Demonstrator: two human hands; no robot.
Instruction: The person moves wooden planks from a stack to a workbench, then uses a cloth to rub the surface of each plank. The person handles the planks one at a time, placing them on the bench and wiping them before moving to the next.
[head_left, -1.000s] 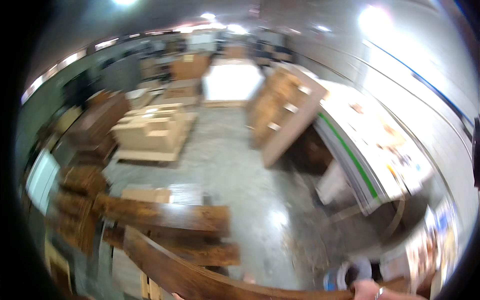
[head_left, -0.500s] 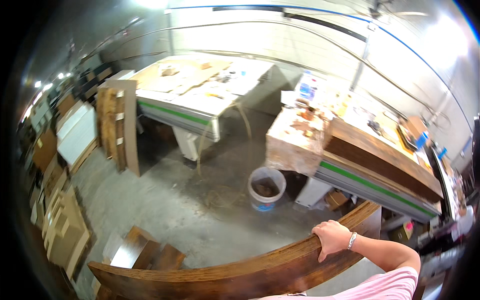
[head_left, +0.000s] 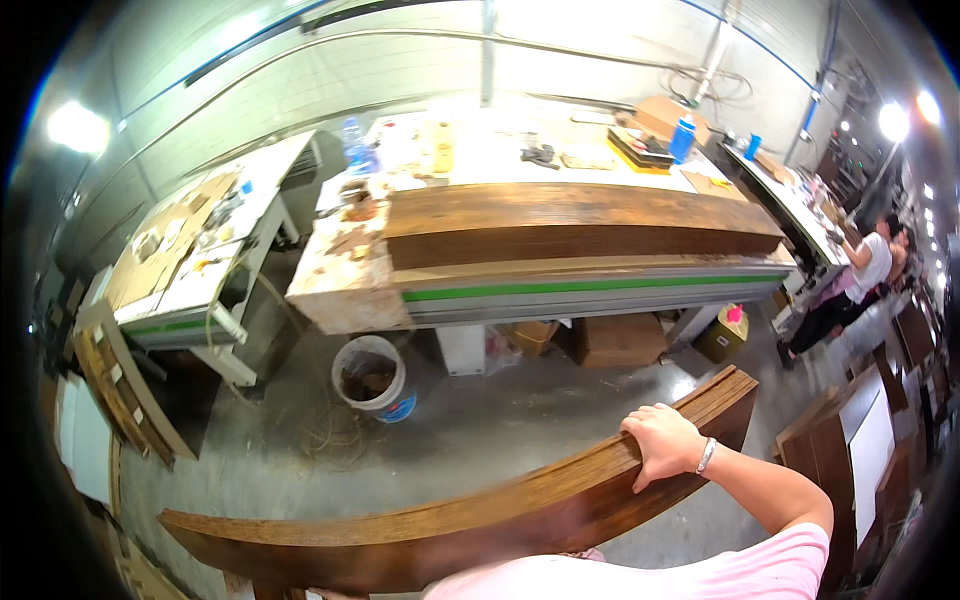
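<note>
From my view, the plank (head_left: 470,535) slants across the body, mostly left of the right hand (head_left: 662,445), whose fingers curl over its top edge, thumb against the near face. I cannot tell how the left hand's fingers stand.

You have on a light pink top (head_left: 620,580). Its short sleeve (head_left: 775,562) stops near the elbow, so your right forearm (head_left: 765,490) is bare. A shiny silver bracelet (head_left: 707,457) goes round your wrist, by your bare right hand (head_left: 662,443).
</note>
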